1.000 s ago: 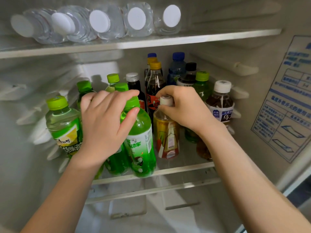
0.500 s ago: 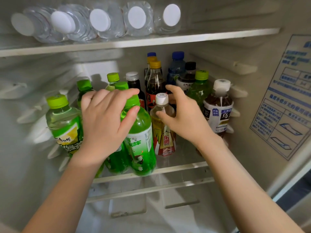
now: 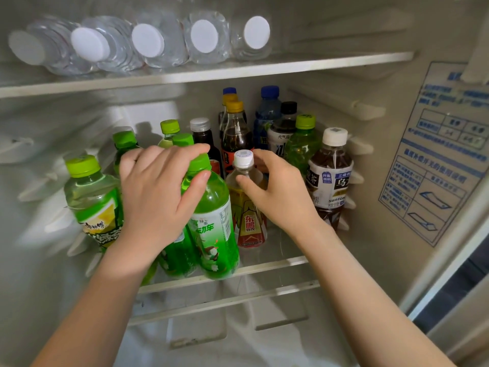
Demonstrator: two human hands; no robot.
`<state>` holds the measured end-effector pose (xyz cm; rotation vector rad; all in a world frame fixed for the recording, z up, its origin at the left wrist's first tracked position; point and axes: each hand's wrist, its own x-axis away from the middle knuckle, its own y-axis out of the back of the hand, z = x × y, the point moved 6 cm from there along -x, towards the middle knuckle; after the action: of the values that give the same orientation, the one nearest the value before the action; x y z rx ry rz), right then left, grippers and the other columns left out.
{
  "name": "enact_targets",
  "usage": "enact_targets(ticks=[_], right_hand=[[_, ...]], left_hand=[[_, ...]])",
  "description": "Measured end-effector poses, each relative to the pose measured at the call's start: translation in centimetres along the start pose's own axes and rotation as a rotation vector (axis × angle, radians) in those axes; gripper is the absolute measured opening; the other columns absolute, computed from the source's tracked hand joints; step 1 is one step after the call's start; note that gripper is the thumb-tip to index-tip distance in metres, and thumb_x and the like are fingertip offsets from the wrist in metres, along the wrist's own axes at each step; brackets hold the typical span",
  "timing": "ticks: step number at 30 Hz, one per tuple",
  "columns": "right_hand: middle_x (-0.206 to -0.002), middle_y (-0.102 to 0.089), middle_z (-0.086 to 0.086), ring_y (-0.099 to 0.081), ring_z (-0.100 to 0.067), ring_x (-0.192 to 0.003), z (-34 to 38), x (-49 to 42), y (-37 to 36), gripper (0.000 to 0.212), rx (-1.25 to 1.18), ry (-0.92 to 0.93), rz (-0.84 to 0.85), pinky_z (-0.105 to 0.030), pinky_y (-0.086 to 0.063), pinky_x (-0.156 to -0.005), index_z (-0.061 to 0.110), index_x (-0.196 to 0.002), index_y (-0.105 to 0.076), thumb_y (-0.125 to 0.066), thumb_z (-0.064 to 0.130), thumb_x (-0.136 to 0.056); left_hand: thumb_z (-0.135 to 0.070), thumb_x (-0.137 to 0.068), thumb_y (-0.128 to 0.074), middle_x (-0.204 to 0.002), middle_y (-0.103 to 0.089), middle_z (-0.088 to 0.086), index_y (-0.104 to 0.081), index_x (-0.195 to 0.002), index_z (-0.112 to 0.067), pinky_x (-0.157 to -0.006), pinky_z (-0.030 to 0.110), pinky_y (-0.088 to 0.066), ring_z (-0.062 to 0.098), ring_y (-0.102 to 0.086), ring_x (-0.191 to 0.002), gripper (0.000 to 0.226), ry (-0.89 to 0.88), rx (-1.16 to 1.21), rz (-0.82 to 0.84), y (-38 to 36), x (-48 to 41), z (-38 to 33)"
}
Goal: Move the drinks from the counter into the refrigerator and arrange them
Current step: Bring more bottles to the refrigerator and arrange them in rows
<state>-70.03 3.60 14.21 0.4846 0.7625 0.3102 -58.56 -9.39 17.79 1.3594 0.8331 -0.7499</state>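
Your left hand point(image 3: 156, 192) grips the green bottle point(image 3: 214, 210) up top, your right hand point(image 3: 280, 192) pinches the yellow bottle point(image 3: 248, 223) at the neck, same shelf point(image 3: 280, 262).

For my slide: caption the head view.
The left hand grips a green bottle, the right hand a yellow bottle, on a fridge shelf.

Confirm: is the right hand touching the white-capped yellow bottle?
Touching. The head view shows the right hand with its thumb pressed on the yellow bottle just below the white cap, and its fingers curled behind the neck.
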Motion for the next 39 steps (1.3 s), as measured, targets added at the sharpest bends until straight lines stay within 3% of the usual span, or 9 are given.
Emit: enact_targets(ticks=[4,6,8,13,18,25,32,37,39], right_hand=[[-0.118,-0.062,0.002,-0.053,-0.003,-0.111,0.8,3.4,4.0,0.036,0.017,0.149,-0.412,-0.018,-0.044,-0.096,0.010,-0.122,-0.059,-0.061,0.017,-0.087],[-0.117,-0.060,-0.001,-0.053,-0.010,-0.112,-0.2,6.3,5.8,0.033,0.084,0.153,-0.675,-0.030,-0.045,-0.097,0.006,-0.116,-0.060,-0.062,0.010,-0.083],[-0.125,-0.054,-0.006,-0.048,-0.017,-0.120,-2.1,8.2,6.1,0.043,0.126,0.034,-0.762,-0.038,-0.040,-0.102,0.002,-0.119,-0.055,-0.066,0.008,-0.078],[-0.130,-0.046,0.009,-0.043,-0.010,-0.123,-6.8,8.8,3.6,0.078,0.030,-0.365,-0.511,-0.031,-0.038,-0.103,0.019,-0.137,-0.038,-0.077,0.015,-0.070],[-0.129,-0.053,0.004,-0.049,-0.019,-0.120,-7.4,8.1,4.1,0.078,0.097,-0.378,-0.536,-0.035,-0.045,-0.094,0.023,-0.135,-0.038,-0.078,0.017,-0.069],[-0.134,-0.052,-0.009,-0.046,-0.026,-0.123,-6.8,7.5,3.3,0.074,0.157,-0.283,-0.388,-0.043,-0.035,-0.107,0.007,-0.139,-0.039,-0.074,0.015,-0.074],[-0.115,-0.051,0.022,-0.049,0.000,-0.108,-7.7,7.1,3.3,0.074,-0.078,-0.312,-0.326,-0.024,-0.041,-0.092,0.026,-0.132,-0.044,-0.079,0.024,-0.068],[-0.115,-0.052,0.017,-0.050,0.004,-0.101,-9.0,6.2,2.3,0.078,-0.256,-0.378,-0.212,0.005,-0.037,-0.076,0.021,-0.137,-0.037,-0.080,0.018,-0.072],[-0.112,-0.052,0.019,-0.051,0.009,-0.094,-9.5,6.1,2.0,0.076,-0.288,-0.397,-0.182,0.005,-0.038,-0.070,0.020,-0.136,-0.036,-0.079,0.016,-0.073]], left_hand=[[-0.039,-0.095,-0.040,-0.087,-0.066,-0.004,-0.062,-0.117,-0.021,-0.085,0.036,-0.027,0.018,-0.048,-0.088,0.036,-0.001,-0.003,0.008,0.0,-0.1,0.0],[-0.039,-0.095,-0.039,-0.087,-0.066,-0.003,-0.062,-0.117,-0.021,-0.084,0.037,-0.027,0.017,-0.048,-0.088,0.037,0.001,-0.001,0.012,0.1,-0.1,0.1],[-0.039,-0.095,-0.039,-0.088,-0.066,-0.001,-0.062,-0.118,-0.020,-0.083,0.037,-0.027,0.017,-0.047,-0.089,0.037,0.006,-0.003,0.015,0.1,-0.1,0.1],[-0.039,-0.095,-0.040,-0.089,-0.067,0.002,-0.061,-0.119,-0.020,-0.084,0.038,-0.028,0.020,-0.050,-0.089,0.037,0.018,-0.006,0.013,0.0,-0.2,0.2],[-0.039,-0.095,-0.039,-0.084,-0.065,0.003,-0.062,-0.118,-0.019,-0.085,0.039,-0.029,0.025,-0.054,-0.086,0.038,0.020,-0.016,0.007,0.1,-0.3,0.0],[-0.038,-0.094,-0.041,-0.077,-0.061,0.003,-0.062,-0.117,-0.019,-0.086,0.039,-0.031,0.027,-0.056,-0.081,0.037,0.013,-0.021,-0.001,0.2,-0.2,-0.1],[-0.037,-0.093,-0.042,-0.074,-0.059,0.002,-0.063,-0.117,-0.017,-0.083,0.039,-0.030,0.027,-0.056,-0.078,0.037,-0.002,-0.017,0.003,0.3,-0.3,-0.2],[-0.037,-0.093,-0.041,-0.075,-0.060,0.002,-0.064,-0.117,-0.016,-0.083,0.039,-0.029,0.028,-0.056,-0.079,0.039,0.001,-0.014,0.009,0.3,-0.2,-0.1],[-0.037,-0.094,-0.041,-0.075,-0.058,0.001,-0.064,-0.117,-0.016,-0.083,0.039,-0.029,0.028,-0.056,-0.079,0.039,-0.001,-0.008,0.009,0.3,-0.2,-0.1]])
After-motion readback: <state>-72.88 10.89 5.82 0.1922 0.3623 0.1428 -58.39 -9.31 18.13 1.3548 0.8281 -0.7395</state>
